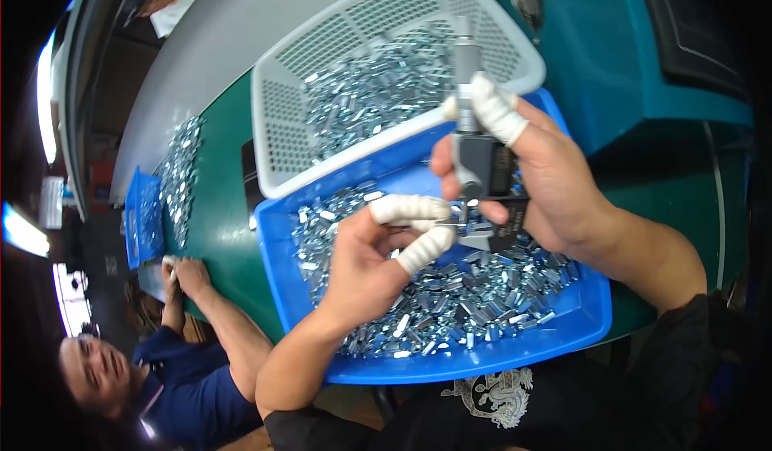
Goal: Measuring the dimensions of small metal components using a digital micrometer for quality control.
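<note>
Both forearms rise over the blue tray (pixel 563 334) of metal clips. The right hand (pixel 547 177) grips a digital gauge (pixel 481 165) upright; the left hand (pixel 374 254) (fingertips taped white) pinches a small metal clip (pixel 452 224) at its jaws.

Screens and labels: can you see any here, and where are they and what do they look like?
Digital gauge: held upright in the right hand over the blue tray; grey body with a small dark screen panel facing sideways, display too blurred to make out.
No packages, labels or signs show anywhere else.
The left hand pinches a small metal part at the gauge's tip.
</note>
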Motion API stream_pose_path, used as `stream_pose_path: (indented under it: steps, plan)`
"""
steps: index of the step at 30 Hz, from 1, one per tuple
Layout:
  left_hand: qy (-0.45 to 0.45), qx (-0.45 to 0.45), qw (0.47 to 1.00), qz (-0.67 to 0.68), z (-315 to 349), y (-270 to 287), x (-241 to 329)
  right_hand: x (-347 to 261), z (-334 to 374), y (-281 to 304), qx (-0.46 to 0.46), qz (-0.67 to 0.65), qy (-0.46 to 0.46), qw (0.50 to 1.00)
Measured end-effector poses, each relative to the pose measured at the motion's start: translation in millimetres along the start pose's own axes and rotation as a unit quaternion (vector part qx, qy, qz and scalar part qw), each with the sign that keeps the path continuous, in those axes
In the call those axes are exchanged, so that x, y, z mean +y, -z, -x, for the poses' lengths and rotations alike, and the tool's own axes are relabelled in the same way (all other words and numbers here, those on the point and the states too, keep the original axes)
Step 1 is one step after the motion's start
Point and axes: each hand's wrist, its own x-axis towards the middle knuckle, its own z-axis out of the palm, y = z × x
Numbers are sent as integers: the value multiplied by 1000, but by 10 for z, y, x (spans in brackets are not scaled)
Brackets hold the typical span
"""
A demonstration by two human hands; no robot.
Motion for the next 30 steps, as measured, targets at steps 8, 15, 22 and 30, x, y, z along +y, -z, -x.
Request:
stream_pose_path:
  steps: [8,15,22,30]
  plan:
    - [-90,87,991,-39,-35,88,76,7,3,-83,42,4,-10,999]
    - [-191,181,950,-170,-65,253,155,-27,25,-152,90,6,-32,995]
    - [-121,63,830,-541,64,68,-96,65,16,-120,65,19,5,998]
    - [-62,31,810,-582,67,107,-41,40,8,-134,48,1,-5,999]
